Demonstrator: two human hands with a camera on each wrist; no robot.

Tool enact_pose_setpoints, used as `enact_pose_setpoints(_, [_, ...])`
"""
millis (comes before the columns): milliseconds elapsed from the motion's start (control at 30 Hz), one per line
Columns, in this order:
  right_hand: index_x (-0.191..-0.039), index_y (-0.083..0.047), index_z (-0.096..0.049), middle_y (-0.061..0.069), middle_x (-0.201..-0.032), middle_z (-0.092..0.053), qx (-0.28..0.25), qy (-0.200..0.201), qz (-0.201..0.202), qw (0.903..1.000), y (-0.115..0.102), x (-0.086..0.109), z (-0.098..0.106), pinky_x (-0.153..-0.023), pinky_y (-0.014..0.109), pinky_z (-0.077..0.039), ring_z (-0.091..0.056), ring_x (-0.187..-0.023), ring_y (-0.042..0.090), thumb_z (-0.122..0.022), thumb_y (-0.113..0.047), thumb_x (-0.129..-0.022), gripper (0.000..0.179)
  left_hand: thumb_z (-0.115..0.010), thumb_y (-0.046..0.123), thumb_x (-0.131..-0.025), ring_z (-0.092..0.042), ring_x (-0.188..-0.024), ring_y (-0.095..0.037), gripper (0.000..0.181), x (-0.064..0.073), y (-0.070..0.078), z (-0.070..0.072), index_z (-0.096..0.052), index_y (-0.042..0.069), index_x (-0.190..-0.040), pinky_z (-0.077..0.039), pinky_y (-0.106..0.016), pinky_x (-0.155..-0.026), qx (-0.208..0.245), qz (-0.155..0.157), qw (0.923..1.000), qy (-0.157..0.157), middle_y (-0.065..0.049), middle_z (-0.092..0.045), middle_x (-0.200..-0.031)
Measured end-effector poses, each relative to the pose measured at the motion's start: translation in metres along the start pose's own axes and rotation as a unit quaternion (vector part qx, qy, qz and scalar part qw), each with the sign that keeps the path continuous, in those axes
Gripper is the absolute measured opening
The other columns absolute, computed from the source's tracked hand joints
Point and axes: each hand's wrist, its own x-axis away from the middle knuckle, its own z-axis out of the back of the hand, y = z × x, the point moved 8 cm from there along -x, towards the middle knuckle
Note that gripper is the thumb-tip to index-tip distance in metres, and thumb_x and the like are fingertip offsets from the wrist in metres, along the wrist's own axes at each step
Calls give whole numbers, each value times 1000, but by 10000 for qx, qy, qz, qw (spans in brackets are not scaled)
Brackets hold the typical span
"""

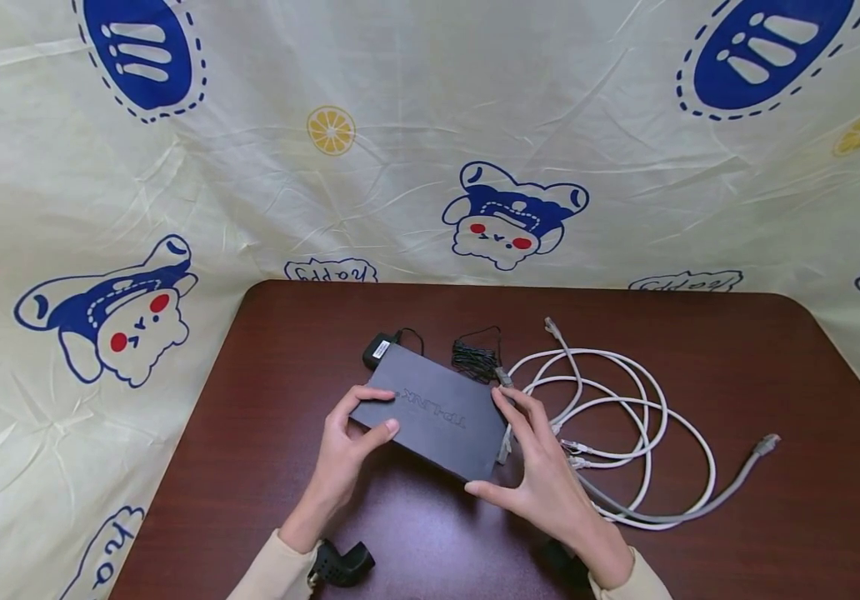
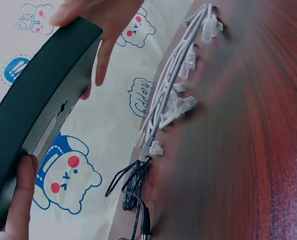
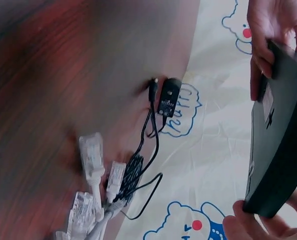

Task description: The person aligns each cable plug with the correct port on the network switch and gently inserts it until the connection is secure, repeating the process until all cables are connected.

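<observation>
A dark grey TP-LINK network switch (image 1: 430, 417) is held above the table by both hands, its lettered face toward the head camera. My left hand (image 1: 338, 458) grips its left end, thumb on the near side and fingers at the far side. At the right end, my right hand (image 1: 546, 479) holds it between thumb and fingers at opposite corners. The left wrist view shows the switch's thin edge (image 2: 43, 80) tilted, well off the tabletop. In the right wrist view, the underside (image 3: 283, 110) carries a pale label, partly covered by fingers.
White and grey network cables (image 1: 655, 408) lie coiled to the right, with clear plugs. Behind the switch are a black power adapter (image 1: 379, 350) and its bundled black cord (image 1: 475, 360). A patterned cloth (image 1: 400, 208) hangs beyond the brown table (image 1: 782, 375).
</observation>
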Motion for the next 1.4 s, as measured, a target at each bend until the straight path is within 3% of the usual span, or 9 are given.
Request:
enact_pose_setpoints(100, [-145,-6,-39,11,-142,-35,-244,-53,33,9997,0,1,1,-96,16,-29,-42,-122,26,-74,-54,-76,91,-65,-8,-83,-60,-68,-12,33,-2,2,0,-54,-9,-115,-50,-25,-68,175,-140,9997,11,-21,-51,-113])
enact_pose_setpoints(233, [-142,-6,-43,9,-142,-36,-587,-26,59,9983,1,1,3,-95,15,-30,-40,-124,26,-75,-44,-81,79,-64,-10,-82,-63,-79,-16,35,-3,3,1,-53,-10,-115,-51,-26,-71,407,-232,9989,28,-18,-53,-112])
enact_pose_setpoints(500, [-136,-13,-52,8,-140,-40,-1098,64,-185,9938,5,0,7,-89,33,-40,-41,-124,25,-76,-10,-77,65,-61,-11,-82,-60,-95,-20,37,-5,3,0,-59,5,-116,-52,-29,-75,761,-250,9968,-13,-17,-51,-115])
enact_pose_setpoints(667, [-134,-13,-55,6,-139,-42,-1342,5,-253,9906,4,0,9,-88,32,-41,-42,-123,22,-72,-5,-78,58,-60,-11,-82,-60,-94,-21,40,-6,4,0,-60,10,-116,-51,-29,-74,866,-186,9960,-58,-18,-51,-114])
enact_pose_setpoints(833, [-135,-14,-54,6,-141,-41,-1713,-217,-291,9845,5,0,8,-90,30,-40,-40,-127,21,-67,-3,-83,55,-59,-10,-83,-61,-90,-18,36,-8,8,0,-59,7,-115,-51,-28,-74,796,-215,9964,-181,-17,-52,-112])
enact_pose_setpoints(933, [-137,-13,-52,6,-144,-40,-2035,-406,-361,9776,6,0,5,-94,29,-38,-38,-130,21,-64,0,-85,55,-59,-10,-82,-58,-72,-9,34,-8,10,-1,-58,4,-113,-48,-23,-67,690,-276,9969,-246,-14,-53,-110])
enact_pose_setpoints(1067, [-138,-11,-49,6,-145,-38,-2564,-622,-422,9636,6,1,2,-101,27,-33,-34,-134,22,-59,3,-88,53,-59,-10,-82,-51,-62,-5,35,-8,12,-2,-58,5,-113,-43,-19,-62,658,-309,9967,-363,-12,-51,-113])
enact_pose_setpoints(1167, [-139,-9,-47,8,-145,-39,-2904,-760,-421,9529,5,1,-1,-105,23,-27,-28,-138,23,-56,5,-90,52,-58,-9,-82,-54,-70,-7,36,-8,13,-5,-58,7,-114,-44,-20,-65,730,-298,9956,-508,-11,-50,-116])
enact_pose_setpoints(1400, [-139,-8,-46,9,-140,-45,-3186,-1019,-522,9410,1,2,-6,-107,22,-22,-31,-136,17,-54,5,-92,49,-58,-6,-84,-49,-62,-6,33,-8,13,-8,-58,8,-114,-42,-20,-60,687,-197,9947,-741,-7,-56,-101])
